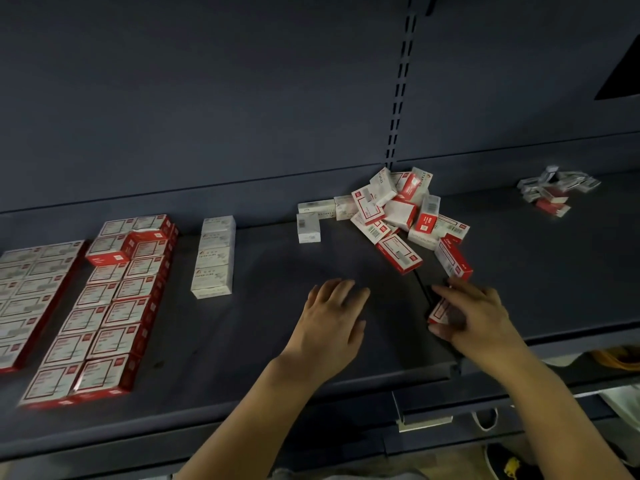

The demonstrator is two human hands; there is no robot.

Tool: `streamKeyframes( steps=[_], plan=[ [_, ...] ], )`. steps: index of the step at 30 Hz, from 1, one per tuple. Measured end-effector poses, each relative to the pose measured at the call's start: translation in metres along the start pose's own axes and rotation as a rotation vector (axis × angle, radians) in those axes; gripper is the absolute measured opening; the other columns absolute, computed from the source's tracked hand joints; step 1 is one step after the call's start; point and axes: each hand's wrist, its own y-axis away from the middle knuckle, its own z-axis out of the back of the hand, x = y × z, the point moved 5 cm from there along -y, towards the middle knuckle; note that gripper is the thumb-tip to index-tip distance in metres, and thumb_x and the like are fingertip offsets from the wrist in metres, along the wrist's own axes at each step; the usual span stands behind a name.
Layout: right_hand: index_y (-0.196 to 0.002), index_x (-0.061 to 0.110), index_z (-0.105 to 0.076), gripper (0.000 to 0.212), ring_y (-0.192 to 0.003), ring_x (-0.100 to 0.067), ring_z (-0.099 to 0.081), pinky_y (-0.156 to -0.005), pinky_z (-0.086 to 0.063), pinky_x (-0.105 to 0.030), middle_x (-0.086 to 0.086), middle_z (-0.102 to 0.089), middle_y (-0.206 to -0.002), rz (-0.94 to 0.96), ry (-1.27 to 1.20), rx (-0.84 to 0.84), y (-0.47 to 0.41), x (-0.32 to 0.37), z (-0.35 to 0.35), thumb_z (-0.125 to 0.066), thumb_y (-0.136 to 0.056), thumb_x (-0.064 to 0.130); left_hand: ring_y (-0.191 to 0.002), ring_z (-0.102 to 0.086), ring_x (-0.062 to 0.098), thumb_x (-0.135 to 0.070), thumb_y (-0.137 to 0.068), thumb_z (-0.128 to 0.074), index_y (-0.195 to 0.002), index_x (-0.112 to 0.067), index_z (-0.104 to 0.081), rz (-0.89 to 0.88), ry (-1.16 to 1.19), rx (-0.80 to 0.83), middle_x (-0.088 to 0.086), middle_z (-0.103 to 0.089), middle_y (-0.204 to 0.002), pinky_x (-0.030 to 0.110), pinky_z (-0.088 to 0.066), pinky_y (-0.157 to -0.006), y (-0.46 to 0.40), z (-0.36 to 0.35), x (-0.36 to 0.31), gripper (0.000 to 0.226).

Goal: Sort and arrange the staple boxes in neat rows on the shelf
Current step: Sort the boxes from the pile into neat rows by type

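Staple boxes (398, 213) lie jumbled right of frame centre, just above our right hand (481, 317), which grips one box (439, 310); our left hand (334, 313) rests flat, fingers relaxed, farther away.

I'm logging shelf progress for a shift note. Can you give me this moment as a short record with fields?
sorted rows: red and white boxes in neat rows, left part of shelf
white column: white boxes lined up beside them
unsorted pile: jumbled boxes at centre back
far pile: smaller heap at right
left hand: flat on shelf, holds nothing
right hand: grips one red box
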Motion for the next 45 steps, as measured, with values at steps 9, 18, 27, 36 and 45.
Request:
streamKeyframes(
  steps=[9,18,27,36,45],
  plan=[
    [-0.114,0.009,-0.062,0.066,-0.105,-0.015,-0.048,-0.089,-0.037,-0.036,-0.01,-0.062,-0.111,0.152,-0.346,-0.433,0.008,0.052,-0.023,-0.089,-0.055,0.022,-0.1,-0.06,0.008,-0.017,-0.09,-0.059,-0.114,-0.015,-0.065,0.258,0.607,-0.062,0.0,-0.065,-0.108,0.021,-0.049,-0.086,0.009,0.007,0.009,0.025],
    [-0.127,0.019,-0.043,0.066,-0.119,-0.015,-0.027,-0.089,-0.042,-0.041,-0.019,-0.043,-0.131,0.195,-0.504,-0.531,0.005,0.094,-0.052,-0.069,-0.069,0.038,-0.087,-0.067,0.026,-0.001,-0.086,-0.06,-0.101,0.001,-0.068,0.695,1.308,-0.037,0.015,-0.07,-0.094,0.041,-0.054,-0.081,0.014,0.0,0.021,0.018],
    [-0.136,0.023,-0.03,0.088,-0.123,-0.009,-0.033,-0.095,-0.028,-0.002,-0.001,-0.036,-0.131,0.29,-0.652,-0.453,0.017,0.087,-0.055,-0.079,-0.064,0.029,-0.088,-0.069,0.022,-0.002,-0.091,-0.054,-0.101,0.002,-0.067,0.786,1.396,-0.185,0.015,-0.071,-0.096,0.026,-0.055,-0.071,0.023,-0.004,0.026,0.018],
    [-0.117,0.008,-0.056,0.052,-0.109,-0.024,-0.052,-0.09,-0.037,-0.006,-0.005,-0.052,-0.117,0.262,-0.64,-0.536,0.018,0.085,-0.051,-0.063,-0.076,0.039,-0.063,-0.062,0.004,-0.001,-0.09,-0.054,-0.092,-0.009,-0.067,0.721,1.357,-0.247,-0.003,-0.07,-0.072,0.018,-0.049,-0.058,0.025,0.001,0.023,0.015],
    [-0.129,0.009,-0.047,0.075,-0.115,-0.006,-0.047,-0.093,-0.037,-0.006,-0.002,-0.047,-0.126,0.344,-0.621,-0.259,0.015,0.109,-0.059,-0.064,-0.069,0.049,-0.071,-0.066,0.007,-0.001,-0.082,-0.066,-0.088,-0.016,-0.064,0.597,1.264,-0.277,-0.007,-0.069,-0.072,0.02,-0.052,-0.06,0.033,0.029,0.027,0.017]
  ],
)
